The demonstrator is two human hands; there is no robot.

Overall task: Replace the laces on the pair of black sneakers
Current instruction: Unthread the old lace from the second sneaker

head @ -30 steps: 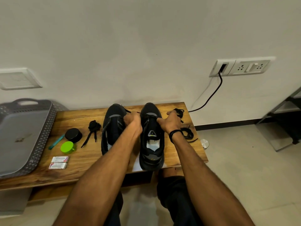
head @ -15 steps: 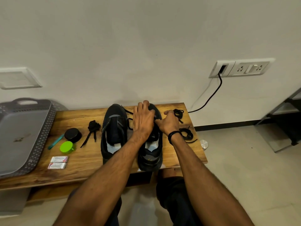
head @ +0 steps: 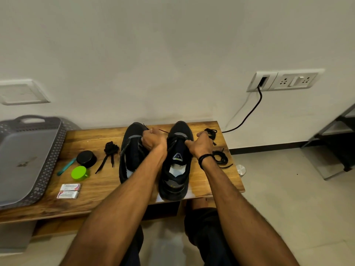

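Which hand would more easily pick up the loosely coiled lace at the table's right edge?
Probably the right hand: the coiled lace lies beside its wrist, while the left hand grips a taut lace farther away.

The wooden bench [head: 96,194] carries two black sneakers [head: 173,185] at centre, a grey basket [head: 51,160] at 9 o'clock, and coiled laces [head: 217,156] at 3 o'clock.

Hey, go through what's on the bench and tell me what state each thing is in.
right sneaker: upright, laced only near the toe.
left sneaker: upright, lacing hidden by the arm.
lace: gripped by left hand, taut to the right sneaker.
right hand: gripping the lace at the eyelets.
bundled lace: lying untouched.
black tin: closed.
cable: plugged in.
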